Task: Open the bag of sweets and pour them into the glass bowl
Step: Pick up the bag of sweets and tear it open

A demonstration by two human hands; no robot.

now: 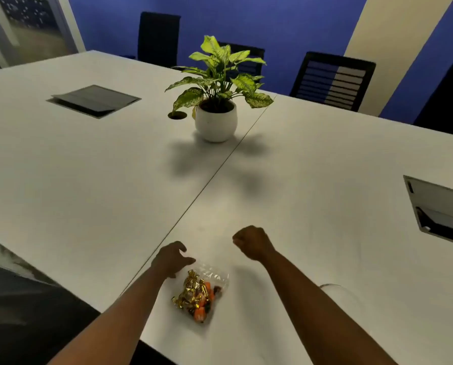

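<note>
Bag of sweets (pixel 200 293) lies flat on the white surface (pixel 312 180), near the front edge, between the two forearms. Clear plastic, gold and orange wrappers bunched toward the near end, so the far end is flat empty film; looks like the mouth, can't confirm a seal

Left hand (pixel 171 259) sits at the bag's far-left corner, fingers (pixel 187 260) loosely spread and curled, tips at or just touching the film. Not closed on it yet. Reads as reaching for the empty end, which makes sense: grab where there's slack, not where the sweets are

Right hand (pixel 251 242) hovers beyond the bag's far-right side, clear of it, curled into a loose fist, holding nothing visible. Probably staged to take the opposite side of the mouth for a pull-apart

Glass bowl (pixel 336 288): only a faint curved rim shows just right of the right forearm, mostly hidden. Close by, so the pour would be a short carry to the right

Potted plant (pixel 216 111) well back at the centre seam, out of the way

Step in hand: first grip on the bag. Nothing opened, nothing poured
</note>
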